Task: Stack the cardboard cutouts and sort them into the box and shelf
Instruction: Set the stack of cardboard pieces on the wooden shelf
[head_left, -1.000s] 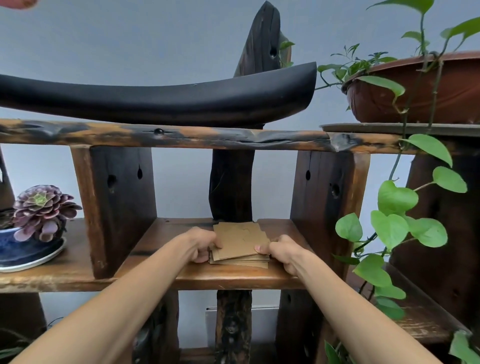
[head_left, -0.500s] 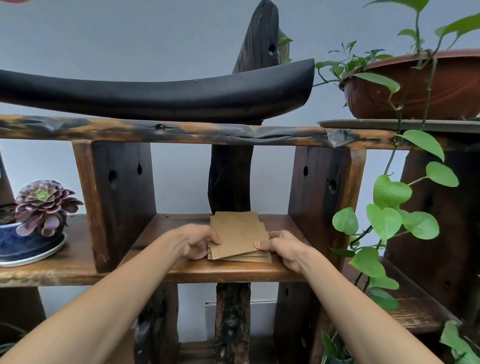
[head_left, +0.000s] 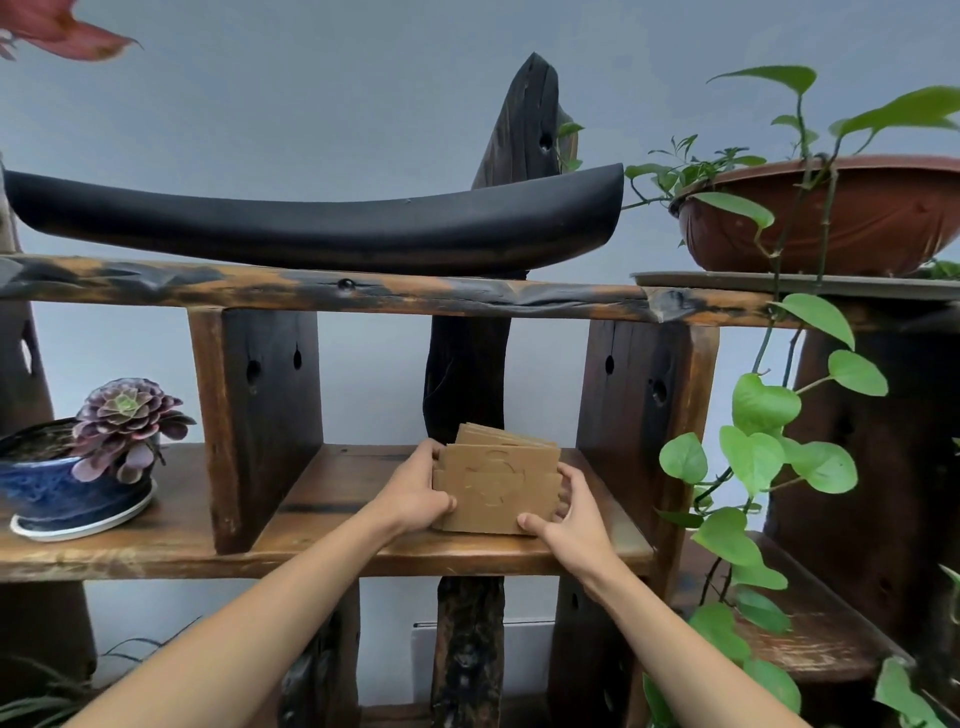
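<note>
Cutouts (head_left: 496, 486) tipped upright on shelf (head_left: 332, 540) | brown, fanned | both hands' grip clasps them

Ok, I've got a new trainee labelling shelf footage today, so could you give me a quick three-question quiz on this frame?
1. True or false: the stack of cardboard cutouts lies flat on the wooden shelf.
2. Which hands touch the stack? A) left hand only B) right hand only C) both
3. Fill in: the plant in the blue pot is a purple ____.

Key: 1 false, the stack stands on edge, tilted. 2 C. 3 succulent.
</note>
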